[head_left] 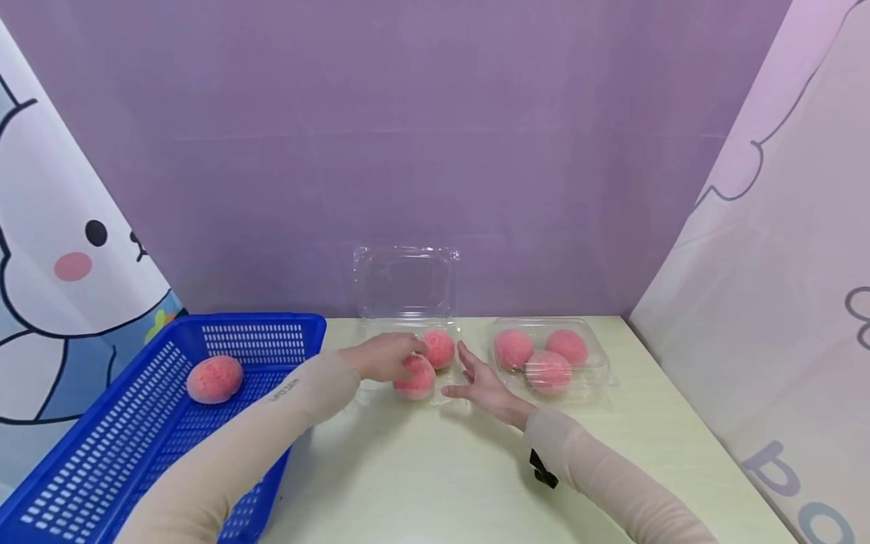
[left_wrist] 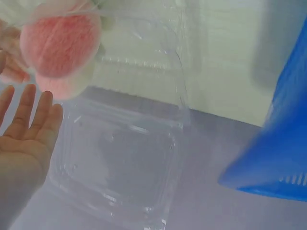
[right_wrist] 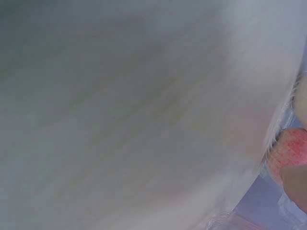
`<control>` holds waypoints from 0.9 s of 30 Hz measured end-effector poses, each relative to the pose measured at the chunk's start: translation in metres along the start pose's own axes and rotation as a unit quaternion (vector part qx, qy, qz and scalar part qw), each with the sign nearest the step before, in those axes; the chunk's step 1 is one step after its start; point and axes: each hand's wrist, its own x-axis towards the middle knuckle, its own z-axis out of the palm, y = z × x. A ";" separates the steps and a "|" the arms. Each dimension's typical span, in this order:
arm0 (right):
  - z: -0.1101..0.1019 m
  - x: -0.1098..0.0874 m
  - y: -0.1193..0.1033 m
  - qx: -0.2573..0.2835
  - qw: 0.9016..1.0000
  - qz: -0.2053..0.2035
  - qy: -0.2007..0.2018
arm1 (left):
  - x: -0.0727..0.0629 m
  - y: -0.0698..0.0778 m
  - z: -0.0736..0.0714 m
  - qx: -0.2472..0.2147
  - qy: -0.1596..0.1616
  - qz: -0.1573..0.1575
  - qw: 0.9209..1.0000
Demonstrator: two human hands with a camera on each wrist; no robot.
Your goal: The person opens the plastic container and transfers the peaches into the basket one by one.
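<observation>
In the head view, my left hand [head_left: 389,357] reaches over the front peach [head_left: 416,378] in an open clear plastic clamshell box [head_left: 370,394]. Its fingers look extended beside the fruit in the left wrist view; firm contact cannot be made out. A second peach [head_left: 439,348] lies just behind. To the right of the box, my right hand [head_left: 491,391] has thumb and fingers spread, holding nothing. In the right wrist view, a fingertip [right_wrist: 295,184] overlaps a peach [right_wrist: 289,151] at the edge; a blurred pale surface fills most of that picture.
The raised clear lid [head_left: 406,283] stands against the purple backdrop [head_left: 442,151]. Farther right sits another clear box [head_left: 598,363] with three peaches. At left, a blue perforated basket [head_left: 139,412] holds one peach [head_left: 214,379]. Printed cloth panels flank the pale table [head_left: 387,483].
</observation>
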 end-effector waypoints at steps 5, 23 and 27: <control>0.001 -0.001 0.000 -0.002 1.000 0.002 0.004 | 0.016 -0.002 0.013 0.023 -0.001 0.014 1.000; 0.002 -0.004 -0.005 -0.009 1.000 -0.007 0.007 | 0.020 -0.013 0.038 -0.037 0.026 -0.029 0.999; 0.002 -0.004 -0.005 -0.011 1.000 -0.007 0.005 | 0.019 -0.019 0.041 -0.047 0.032 -0.035 0.998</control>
